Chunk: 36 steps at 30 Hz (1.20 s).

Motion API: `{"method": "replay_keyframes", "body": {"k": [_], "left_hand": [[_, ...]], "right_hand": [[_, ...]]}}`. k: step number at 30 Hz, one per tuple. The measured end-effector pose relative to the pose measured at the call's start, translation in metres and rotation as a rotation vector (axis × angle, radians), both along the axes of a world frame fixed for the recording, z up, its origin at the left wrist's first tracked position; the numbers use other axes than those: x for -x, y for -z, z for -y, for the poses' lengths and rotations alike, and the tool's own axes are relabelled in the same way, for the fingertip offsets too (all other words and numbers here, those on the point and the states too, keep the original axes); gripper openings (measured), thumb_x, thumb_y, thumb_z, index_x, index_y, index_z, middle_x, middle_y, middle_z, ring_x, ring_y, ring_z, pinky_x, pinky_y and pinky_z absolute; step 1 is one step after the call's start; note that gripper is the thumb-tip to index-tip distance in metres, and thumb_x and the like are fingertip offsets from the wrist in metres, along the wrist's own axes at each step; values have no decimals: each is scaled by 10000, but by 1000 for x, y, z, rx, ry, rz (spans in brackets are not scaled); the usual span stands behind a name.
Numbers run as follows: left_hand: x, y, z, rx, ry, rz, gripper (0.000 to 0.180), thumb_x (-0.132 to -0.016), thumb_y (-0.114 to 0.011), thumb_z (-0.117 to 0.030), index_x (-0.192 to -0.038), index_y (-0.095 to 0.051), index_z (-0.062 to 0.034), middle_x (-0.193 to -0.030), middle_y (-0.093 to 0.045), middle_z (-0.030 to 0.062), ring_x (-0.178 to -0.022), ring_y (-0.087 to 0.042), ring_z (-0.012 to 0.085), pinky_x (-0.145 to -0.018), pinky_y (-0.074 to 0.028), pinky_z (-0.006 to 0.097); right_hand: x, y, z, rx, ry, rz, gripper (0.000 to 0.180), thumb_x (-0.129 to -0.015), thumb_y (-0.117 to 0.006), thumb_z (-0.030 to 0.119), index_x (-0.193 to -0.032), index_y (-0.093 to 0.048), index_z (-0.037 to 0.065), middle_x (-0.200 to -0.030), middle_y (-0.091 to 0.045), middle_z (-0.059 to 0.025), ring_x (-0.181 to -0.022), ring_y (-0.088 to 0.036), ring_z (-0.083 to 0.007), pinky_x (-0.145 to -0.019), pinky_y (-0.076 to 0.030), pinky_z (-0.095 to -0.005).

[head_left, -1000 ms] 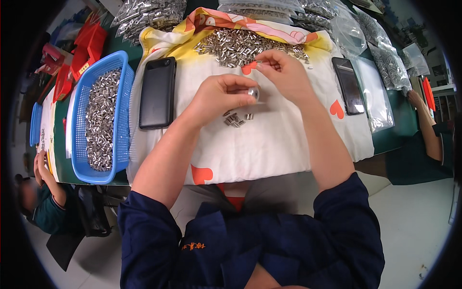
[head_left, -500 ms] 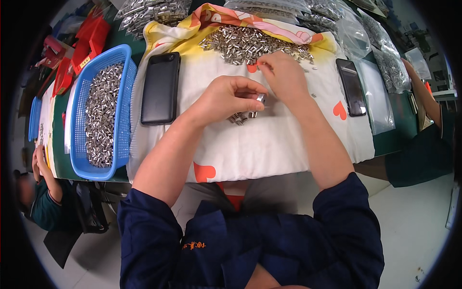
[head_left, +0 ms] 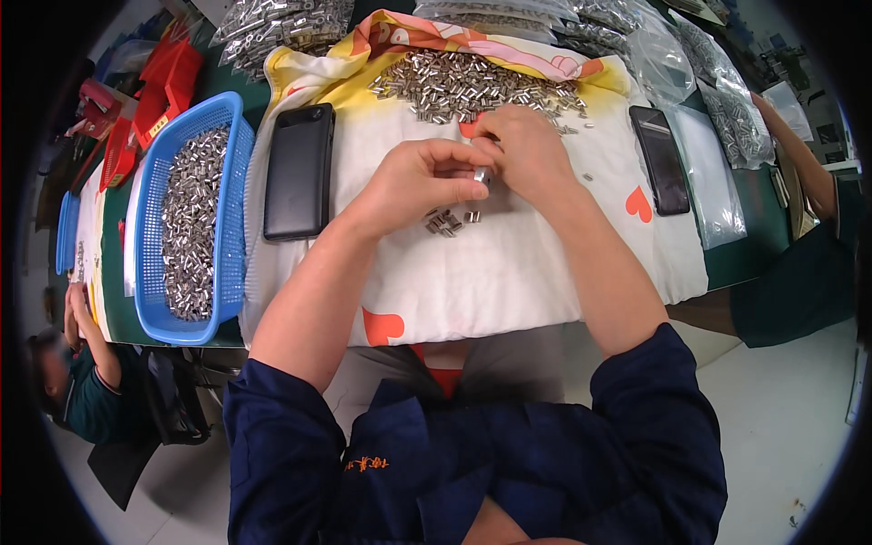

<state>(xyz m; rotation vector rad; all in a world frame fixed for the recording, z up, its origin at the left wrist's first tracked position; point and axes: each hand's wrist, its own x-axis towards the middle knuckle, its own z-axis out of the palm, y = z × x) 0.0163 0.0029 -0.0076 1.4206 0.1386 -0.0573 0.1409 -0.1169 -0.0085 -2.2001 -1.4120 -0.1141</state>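
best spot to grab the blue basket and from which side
Probably by the rim at the two short ends of the blue basket, one hand at each, coming from above. It stands upright, long and narrow, with its rim above the loose metal pieces inside, so holding both ends should help keep it level. The white cloth lies close along its right side.

A pale floor (head_left: 781, 427) spreads beneath a green table (head_left: 747, 250), a black chair (head_left: 173, 395) at left.

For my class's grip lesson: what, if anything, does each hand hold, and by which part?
The left hand grips a shiny metal piece by its left part, right end exposed. Right hand: cannot be told.
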Motion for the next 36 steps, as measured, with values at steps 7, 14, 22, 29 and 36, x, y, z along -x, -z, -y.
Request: {"method": "replay_keyframes", "body": {"k": [7, 14, 22, 29, 36], "left_hand": [[-3, 2, -5, 206, -251, 33, 316, -739, -624, -2, -1047, -554, -17, -922, -605, 47, -820, -577, 114, -751, -472, 226], [-2, 5, -6, 229, -274, 73, 313, -737, -622, 11, -1043, -555, 0, -914, -609, 72, -800, -583, 122, -743, -475, 231], [-4, 1, -2, 10, -310, 57, 291, -735, -642, -8, -1016, -571, 23, -871, -621, 69, -765, -577, 94, -693, -465, 204], [-2, -1, -2, 76, -288, 77, 298, -739, -633, 1, -1029, -567, 24, -874, -621, 72, -777, -580, 103, -701, -467, 208], [-2, 1, -5, 78, -251, 55, 305, -735, -641, -7, -1028, -565, 30, -888, -621, 79, -798, -583, 107, -713, -468, 212]], "right_hand": [[0, -21, 14, -214, 25, -637, 84, -708, -592, 102, -764, -603, 40, -747, -611, -73, -669, -581, -164, -628, -459, -262], [12, -27, 15, -236, -154, -609, 68, -711, -596, 24, -777, -588, 18, -721, -587, -25, -676, -546, -107, -618, -439, -239], [22, -25, 13, -255, -149, -55, 61, -669, -573, 40, -724, -567, 13, -686, -571, -97, -651, -565, -228, -596, -459, -305], [24, -27, 15, -294, -148, -142, 50, -661, -575, 39, -706, -567, 18, -675, -570, -97, -645, -556, -257, -589, -454, -329], [17, -32, 20, -217, -142, -319, 83, -695, -591, 57, -765, -597, 15, -708, -602, -84, -651, -583, -196, -597, -458, -279]]}}
